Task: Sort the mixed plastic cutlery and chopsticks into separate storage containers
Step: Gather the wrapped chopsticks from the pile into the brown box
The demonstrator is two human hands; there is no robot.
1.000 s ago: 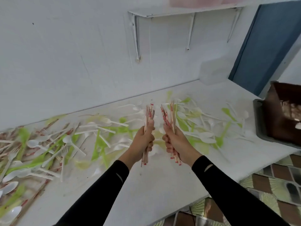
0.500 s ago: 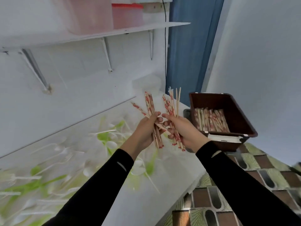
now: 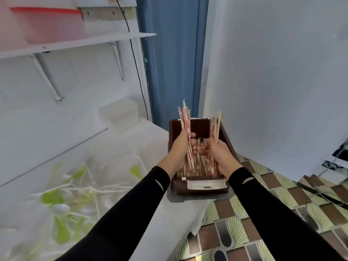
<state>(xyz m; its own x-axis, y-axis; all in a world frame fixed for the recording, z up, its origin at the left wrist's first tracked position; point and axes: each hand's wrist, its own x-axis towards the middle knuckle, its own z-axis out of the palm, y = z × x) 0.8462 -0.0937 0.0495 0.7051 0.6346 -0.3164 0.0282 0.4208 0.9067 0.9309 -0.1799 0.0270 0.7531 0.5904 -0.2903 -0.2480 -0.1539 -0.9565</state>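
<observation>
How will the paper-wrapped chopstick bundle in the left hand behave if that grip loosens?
Probably stiff: the paper-wrapped chopstick bundle stands straight above the left hand. Likely to fan apart, since its tips splay. Seemingly light, and should drop among the sticks lying in the brown plastic bin.

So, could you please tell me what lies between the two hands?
Head view: between the left hand and the right hand lie the loose chopsticks piled in the brown container.
</observation>
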